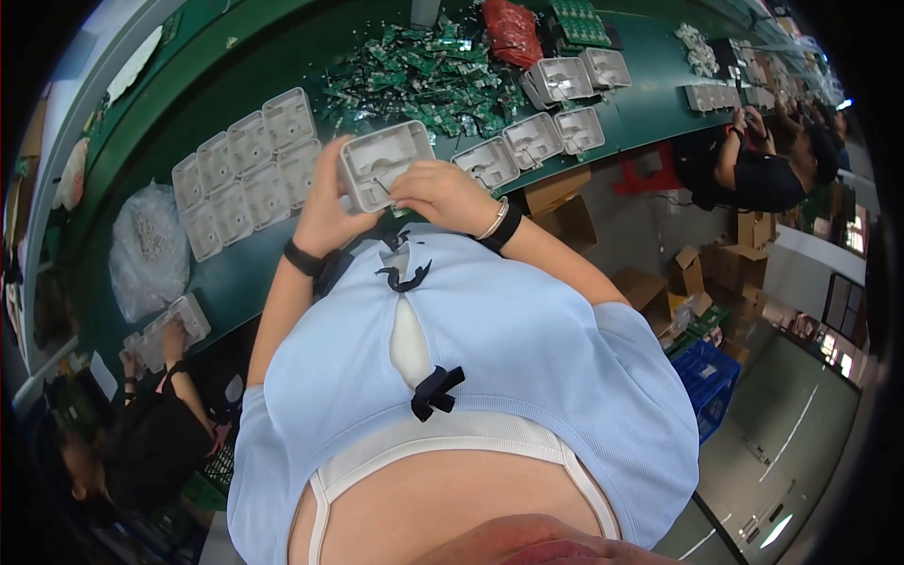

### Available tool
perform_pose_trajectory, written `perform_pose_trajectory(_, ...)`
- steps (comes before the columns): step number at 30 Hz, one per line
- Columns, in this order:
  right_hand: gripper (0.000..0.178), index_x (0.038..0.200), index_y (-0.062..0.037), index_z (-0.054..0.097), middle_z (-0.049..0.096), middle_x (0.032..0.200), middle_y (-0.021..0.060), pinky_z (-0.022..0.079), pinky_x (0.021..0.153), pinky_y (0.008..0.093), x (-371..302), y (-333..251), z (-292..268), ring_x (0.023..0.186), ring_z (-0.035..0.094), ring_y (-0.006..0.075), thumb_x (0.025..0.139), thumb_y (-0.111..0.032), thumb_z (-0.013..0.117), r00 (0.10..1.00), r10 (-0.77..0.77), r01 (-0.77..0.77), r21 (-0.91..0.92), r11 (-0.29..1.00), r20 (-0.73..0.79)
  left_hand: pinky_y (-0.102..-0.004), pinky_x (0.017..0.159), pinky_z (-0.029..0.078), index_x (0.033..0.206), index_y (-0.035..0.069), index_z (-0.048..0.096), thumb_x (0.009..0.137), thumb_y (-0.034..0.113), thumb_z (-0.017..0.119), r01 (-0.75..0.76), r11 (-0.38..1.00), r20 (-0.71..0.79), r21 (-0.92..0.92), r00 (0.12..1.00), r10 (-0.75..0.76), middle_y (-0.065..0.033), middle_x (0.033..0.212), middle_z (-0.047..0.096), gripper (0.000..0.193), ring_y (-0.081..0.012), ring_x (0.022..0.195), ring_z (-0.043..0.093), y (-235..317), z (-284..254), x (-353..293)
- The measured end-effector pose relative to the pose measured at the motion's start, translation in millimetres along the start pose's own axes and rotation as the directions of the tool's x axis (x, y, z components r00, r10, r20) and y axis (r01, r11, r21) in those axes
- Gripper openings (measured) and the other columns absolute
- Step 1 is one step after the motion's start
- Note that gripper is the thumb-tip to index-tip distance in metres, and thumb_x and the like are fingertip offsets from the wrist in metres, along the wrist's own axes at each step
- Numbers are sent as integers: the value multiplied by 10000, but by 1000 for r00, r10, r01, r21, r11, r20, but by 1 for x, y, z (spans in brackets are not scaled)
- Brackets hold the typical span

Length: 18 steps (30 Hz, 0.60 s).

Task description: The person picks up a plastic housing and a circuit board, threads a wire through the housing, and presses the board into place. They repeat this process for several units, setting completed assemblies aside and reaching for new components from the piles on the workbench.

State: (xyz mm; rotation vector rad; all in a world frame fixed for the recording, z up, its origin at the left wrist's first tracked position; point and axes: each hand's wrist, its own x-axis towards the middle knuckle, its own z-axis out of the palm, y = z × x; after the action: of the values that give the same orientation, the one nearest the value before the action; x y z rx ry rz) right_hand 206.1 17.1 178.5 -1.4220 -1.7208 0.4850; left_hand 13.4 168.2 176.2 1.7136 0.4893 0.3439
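- The white housing (384, 153) is held up over the bench (231, 287), close to its near edge, with the open side facing the wearer
- The left hand (325, 202) grips the housing's left side, fingers along the outer wall and thumb toward the near corner
- The right hand (443, 195) has its fingertips bunched at the housing's near right part, beside a thin dark wire (380, 185); whether they pinch the wire or only press there, I cannot tell
- If the left thumb slid off that corner, the housing could tip and drop, perhaps past the near edge, as it has no visible support beneath
- A hard tug by the right fingers might strain the wire, if it is fixed inside
- The heap of loose circuit boards (424, 80) lies just beyond, toward the far edge; a careless reach could snag boards or scrape them against each other
- More housings stand in a block (247, 165) to the left and in a row (533, 141) along the near edge to the right, where a swinging right elbow might knock one off
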Motion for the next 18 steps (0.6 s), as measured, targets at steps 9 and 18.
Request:
perform_pose_trajectory(9,94,944,-54,744,745,971,82,549,849,407,-81,64,33,950,687,295,884,-125,732,965,178,-170,-55,984,191,-396,1049,512,1546,33,352,743,101,860,40,910,186,412,974,-127,-196,1540,433,953,-323,1279,590,-54,-13,-1)
perform_pose_trajectory(18,73,892,-56,729,728,925,78,553,824,405,-99,85,56,928,674,297,880,-127,718,953,184,-175,-57,983,239,-440,1101,450,1451,-6,478,758,172,846,117,717,-20,687,990,-142,-235,1453,520,804,-424,1301,540,-91,-41,-66)
